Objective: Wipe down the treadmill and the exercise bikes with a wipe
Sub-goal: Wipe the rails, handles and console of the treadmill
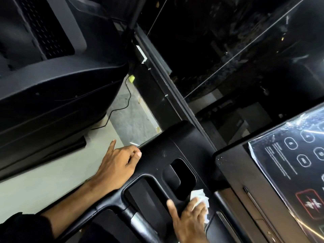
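Note:
I look down on the black treadmill console (157, 155), tilted in view. My right hand (189, 220) presses a crumpled white wipe (199, 197) flat against the console, beside a deep cup-holder recess (182, 174). My left hand (119, 163) rests on the console's left edge, index finger pointing out and the other fingers curled over the rim; it holds nothing. The control panel (287, 163), with round buttons under a clear plastic film, lies to the right.
A second black machine (52, 81) fills the upper left. Between the machines runs a strip of pale floor (129, 109) with a thin black cable and a small yellow-green object (131, 78). Dark glass panels (228, 50) stand beyond the console.

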